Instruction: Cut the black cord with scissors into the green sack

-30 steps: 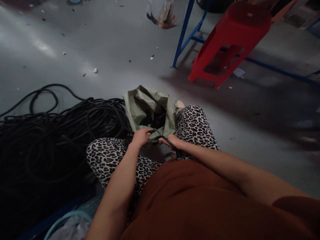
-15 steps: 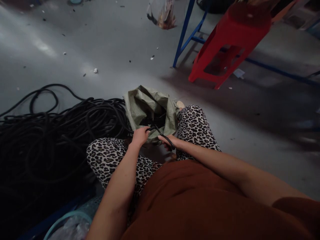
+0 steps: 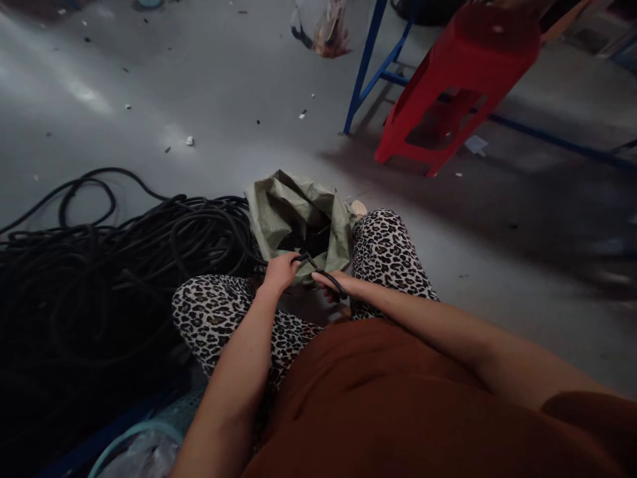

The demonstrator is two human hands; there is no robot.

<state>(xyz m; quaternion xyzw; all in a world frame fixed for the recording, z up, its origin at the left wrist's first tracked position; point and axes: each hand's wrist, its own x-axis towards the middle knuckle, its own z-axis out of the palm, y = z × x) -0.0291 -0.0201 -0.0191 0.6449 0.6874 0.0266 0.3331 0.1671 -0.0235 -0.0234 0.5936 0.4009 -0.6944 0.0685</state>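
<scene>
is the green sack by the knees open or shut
Open: the green sack gapes toward the camera, with dark pieces showing inside. The left hand and right hand hold a black cable just before it.

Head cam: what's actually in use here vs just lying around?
In use: left hand and right hand, both gripping the short black cable; open green sack just beyond them; black cable pile beside it.
Lying about: red stool; blue frame; plastic bag; teal basket; floor scraps.
</scene>
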